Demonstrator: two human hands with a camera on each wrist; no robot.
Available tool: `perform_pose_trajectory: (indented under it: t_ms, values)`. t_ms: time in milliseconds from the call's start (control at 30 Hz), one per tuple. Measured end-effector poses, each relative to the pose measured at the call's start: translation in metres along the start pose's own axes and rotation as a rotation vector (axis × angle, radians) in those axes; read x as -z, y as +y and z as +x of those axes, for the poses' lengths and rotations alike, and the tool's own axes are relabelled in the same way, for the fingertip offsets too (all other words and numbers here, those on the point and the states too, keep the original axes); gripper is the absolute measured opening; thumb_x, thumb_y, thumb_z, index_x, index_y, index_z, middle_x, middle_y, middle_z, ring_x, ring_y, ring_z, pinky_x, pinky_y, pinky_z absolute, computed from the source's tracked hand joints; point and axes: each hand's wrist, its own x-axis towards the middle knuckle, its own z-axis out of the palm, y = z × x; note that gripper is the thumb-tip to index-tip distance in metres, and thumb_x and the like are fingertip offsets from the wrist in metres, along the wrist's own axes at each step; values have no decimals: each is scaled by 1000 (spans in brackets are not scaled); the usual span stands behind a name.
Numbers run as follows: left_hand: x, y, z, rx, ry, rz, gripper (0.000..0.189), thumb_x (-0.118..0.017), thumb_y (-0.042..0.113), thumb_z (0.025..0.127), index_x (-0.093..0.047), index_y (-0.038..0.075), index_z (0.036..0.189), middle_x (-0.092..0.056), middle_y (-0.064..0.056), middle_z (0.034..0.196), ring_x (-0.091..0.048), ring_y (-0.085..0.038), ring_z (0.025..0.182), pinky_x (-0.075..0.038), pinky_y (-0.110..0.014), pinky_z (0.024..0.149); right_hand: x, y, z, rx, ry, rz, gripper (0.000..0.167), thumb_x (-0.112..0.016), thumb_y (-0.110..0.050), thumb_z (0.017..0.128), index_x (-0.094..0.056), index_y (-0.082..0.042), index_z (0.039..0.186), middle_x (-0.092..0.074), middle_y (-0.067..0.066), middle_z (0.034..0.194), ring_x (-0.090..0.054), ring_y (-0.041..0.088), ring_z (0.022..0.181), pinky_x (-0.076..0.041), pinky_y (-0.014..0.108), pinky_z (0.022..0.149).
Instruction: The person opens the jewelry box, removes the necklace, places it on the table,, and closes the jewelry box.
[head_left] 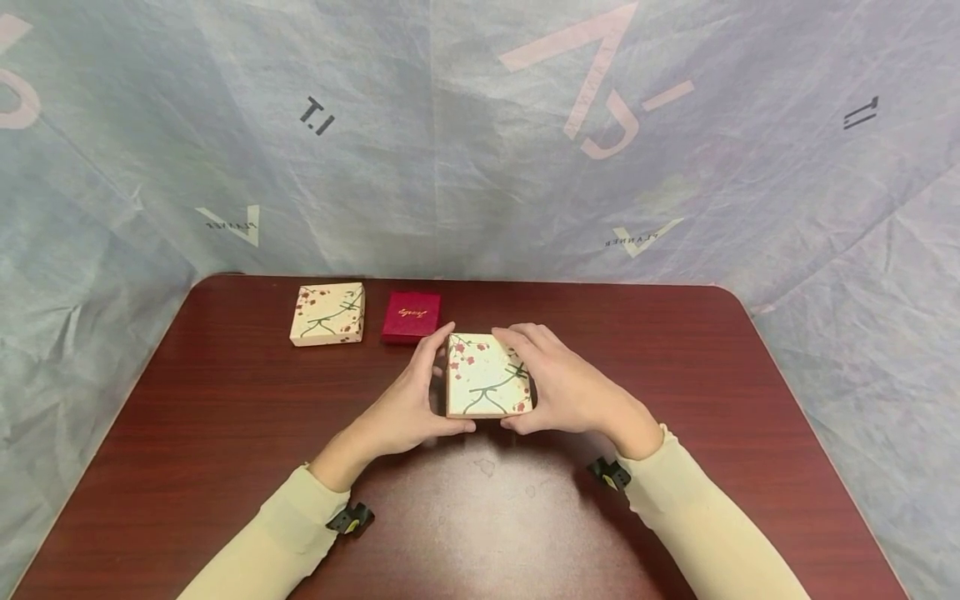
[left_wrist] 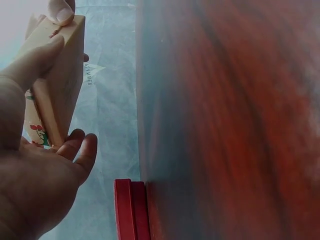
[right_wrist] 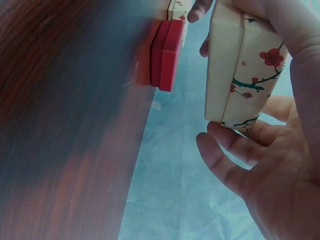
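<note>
Between both hands is a cream cardboard gift box (head_left: 486, 377) printed with red blossoms and dark green branches. My left hand (head_left: 405, 407) grips its left side, with the thumb along the near edge and the fingers at the far corner. On the opposite side my right hand (head_left: 568, 385) holds it the same way, thumb at the near edge. The right wrist view shows the lid (right_wrist: 260, 75) seated on a plain cream base (right_wrist: 222, 65). In both wrist views the box is up off the table, its plain underside facing the tabletop.
A small red box (head_left: 411, 315) with gold lettering sits just beyond my left fingers. To its left lies a second blossom-printed box (head_left: 327, 313). The dark red wooden table (head_left: 225, 450) reaches back to a grey printed cloth (head_left: 465, 167).
</note>
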Motion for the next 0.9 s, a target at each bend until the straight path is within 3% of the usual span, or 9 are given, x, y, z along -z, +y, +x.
perform_pose_trajectory:
  t_ms: [500,900]
  values:
    - [-2,-1,1,-2,0,34,133,-100,24,75,-9,23,171,-37,-2,156,-52,-25,126,-47,-50,107,2,-1,-3,23,23,-23,116,-95,-45,70,-36,-4,162,-43,11,155,-43,22,140,-45,41,112]
    - [-2,-1,2,2,-1,19,134,-100,23,75,-8,23,172,-35,-2,157,-54,-26,129,-46,-49,108,3,-2,-5,17,33,-32,117,-95,-45,70,-35,-6,163,-44,11,153,-44,23,138,-46,42,111]
